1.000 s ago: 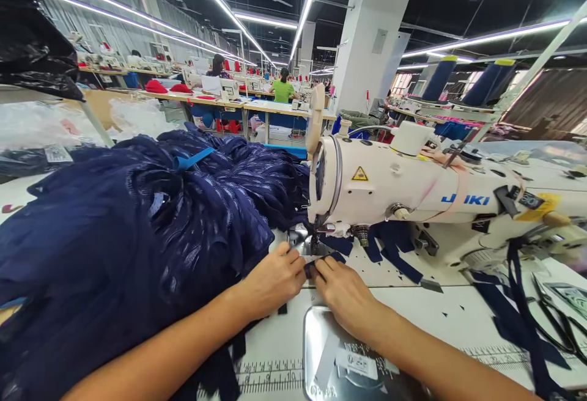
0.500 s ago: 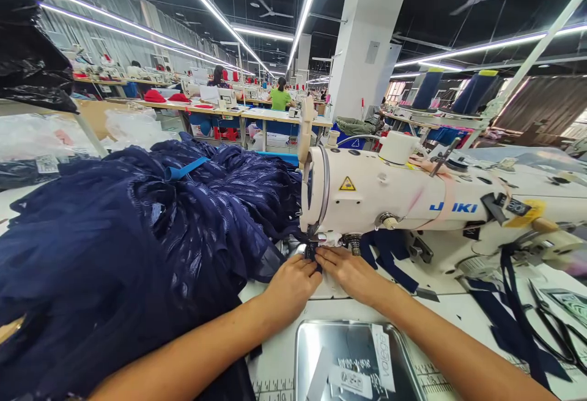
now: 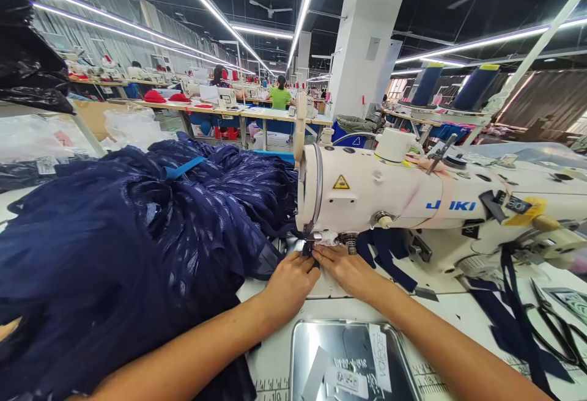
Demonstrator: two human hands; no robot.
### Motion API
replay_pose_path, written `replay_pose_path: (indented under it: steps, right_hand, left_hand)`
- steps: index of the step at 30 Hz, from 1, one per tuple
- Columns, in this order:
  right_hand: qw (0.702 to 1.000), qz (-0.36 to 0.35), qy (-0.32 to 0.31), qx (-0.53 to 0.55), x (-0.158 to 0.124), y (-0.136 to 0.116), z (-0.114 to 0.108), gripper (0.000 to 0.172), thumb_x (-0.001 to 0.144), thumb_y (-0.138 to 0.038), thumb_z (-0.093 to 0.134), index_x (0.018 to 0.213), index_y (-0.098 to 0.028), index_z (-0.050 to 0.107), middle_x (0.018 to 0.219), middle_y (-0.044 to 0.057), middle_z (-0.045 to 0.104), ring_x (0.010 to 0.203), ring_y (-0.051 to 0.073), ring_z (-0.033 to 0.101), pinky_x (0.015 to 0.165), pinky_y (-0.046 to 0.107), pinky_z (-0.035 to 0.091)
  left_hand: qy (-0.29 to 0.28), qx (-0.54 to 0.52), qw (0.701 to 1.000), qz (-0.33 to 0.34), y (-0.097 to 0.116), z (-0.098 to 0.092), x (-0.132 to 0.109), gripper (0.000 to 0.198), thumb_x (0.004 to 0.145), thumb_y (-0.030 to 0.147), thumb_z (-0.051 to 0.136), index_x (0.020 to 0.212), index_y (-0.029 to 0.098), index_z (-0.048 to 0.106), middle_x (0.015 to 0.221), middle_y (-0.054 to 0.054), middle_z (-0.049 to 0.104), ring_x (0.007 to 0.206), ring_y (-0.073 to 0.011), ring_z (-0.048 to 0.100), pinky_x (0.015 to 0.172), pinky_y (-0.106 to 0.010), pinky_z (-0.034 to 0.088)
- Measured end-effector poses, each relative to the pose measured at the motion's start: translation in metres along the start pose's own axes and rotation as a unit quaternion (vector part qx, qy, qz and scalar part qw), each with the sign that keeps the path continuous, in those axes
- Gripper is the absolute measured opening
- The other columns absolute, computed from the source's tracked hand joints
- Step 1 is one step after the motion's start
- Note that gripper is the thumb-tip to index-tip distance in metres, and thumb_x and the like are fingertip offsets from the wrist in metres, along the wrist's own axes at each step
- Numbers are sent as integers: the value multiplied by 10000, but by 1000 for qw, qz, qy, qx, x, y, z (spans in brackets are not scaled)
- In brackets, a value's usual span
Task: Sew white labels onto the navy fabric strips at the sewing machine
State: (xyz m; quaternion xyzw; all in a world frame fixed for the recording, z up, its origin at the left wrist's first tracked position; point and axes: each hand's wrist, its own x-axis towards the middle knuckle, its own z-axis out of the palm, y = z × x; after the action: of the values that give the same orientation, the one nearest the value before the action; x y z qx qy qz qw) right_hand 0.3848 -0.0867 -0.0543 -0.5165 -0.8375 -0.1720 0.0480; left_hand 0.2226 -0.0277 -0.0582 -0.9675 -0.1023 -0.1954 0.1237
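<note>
Cloth [image 3: 308, 250] at the sewing machine [image 3: 358, 187] meets our left hand [image 3: 292, 282] and right hand [image 3: 347, 271]; pinched or pressed, we can't tell. Let's guide it flat, fingertips clear.

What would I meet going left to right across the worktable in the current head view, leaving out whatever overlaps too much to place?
Navy garment pile → left hand → right hand → scissors.
</note>
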Motion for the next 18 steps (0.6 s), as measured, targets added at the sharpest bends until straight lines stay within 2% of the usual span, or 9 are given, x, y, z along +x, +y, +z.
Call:
replay_pose_path:
  steps: [5,11,18]
  right_hand:
    - [1000,16,-6,1,2,-2,-3,399,756,1,417,1131,-87,525,1113,138,578,955,211,557,796,325,481]
    - [999,32,-16,-11,6,-2,-2,404,743,11,423,1126,-64,526,1102,147,582,910,208,573,789,317,474]
    - [998,59,-13,1,8,-2,-1,390,755,-8,428,1125,-76,527,1051,149,603,893,208,578,794,323,456]
  left_hand:
    - [12,0,1000,-15,1,5,3,127,726,26,478,698,129,547,763,-68,647,743,-169,597,755,-312,432]
    - [53,20,998,-37,4,6,6,161,739,25,470,639,137,527,676,-42,637,664,-162,594,750,-332,394]
    - [56,32,996,-59,5,5,8,185,737,7,444,625,139,509,614,-30,604,628,-173,573,750,-372,350]
